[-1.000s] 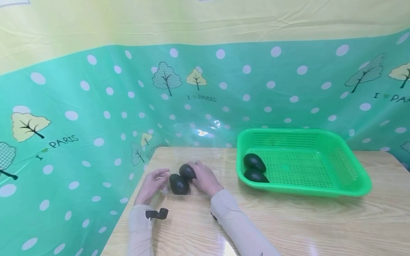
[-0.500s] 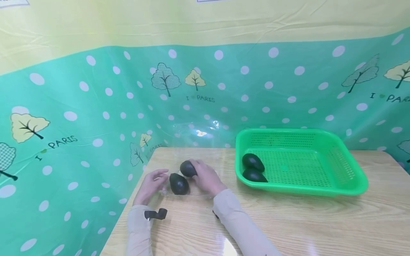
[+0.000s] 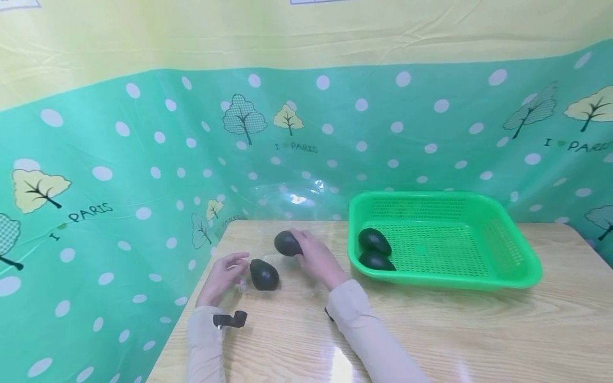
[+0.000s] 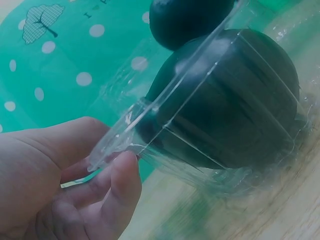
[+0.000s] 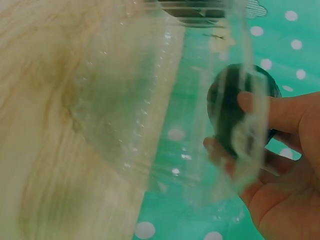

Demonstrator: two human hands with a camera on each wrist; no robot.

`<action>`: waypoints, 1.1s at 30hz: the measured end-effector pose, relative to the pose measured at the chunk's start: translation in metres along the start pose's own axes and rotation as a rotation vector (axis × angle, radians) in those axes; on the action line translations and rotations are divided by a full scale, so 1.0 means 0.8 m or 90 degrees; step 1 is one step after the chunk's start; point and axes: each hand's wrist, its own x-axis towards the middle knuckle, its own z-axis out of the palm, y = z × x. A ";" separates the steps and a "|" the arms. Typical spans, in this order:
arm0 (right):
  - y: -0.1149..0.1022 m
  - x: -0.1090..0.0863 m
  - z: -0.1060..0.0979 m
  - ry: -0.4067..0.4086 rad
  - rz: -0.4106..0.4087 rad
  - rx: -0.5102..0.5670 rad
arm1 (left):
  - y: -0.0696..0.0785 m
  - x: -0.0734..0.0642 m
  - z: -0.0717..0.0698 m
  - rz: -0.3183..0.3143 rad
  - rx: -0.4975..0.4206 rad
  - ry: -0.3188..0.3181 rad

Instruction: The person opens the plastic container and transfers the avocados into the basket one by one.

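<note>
Gripping one of four avocados (image 3: 287, 243) are the right fingers (image 3: 307, 243).

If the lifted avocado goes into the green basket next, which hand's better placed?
Right, most likely: the right hand holds the avocado and is the nearer one to the green basket. The left hand is farther off, pinching the edge of the clear container.
</note>
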 end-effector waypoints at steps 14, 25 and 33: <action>0.003 -0.016 -0.036 0.045 0.005 0.004 | -0.002 0.001 -0.002 -0.008 0.022 0.007; 0.017 -0.030 -0.061 0.084 -0.001 -0.004 | 0.001 0.003 -0.001 -0.004 0.017 0.002; 0.024 -0.045 -0.083 0.098 0.016 -0.033 | 0.001 -0.001 -0.002 0.003 0.019 -0.001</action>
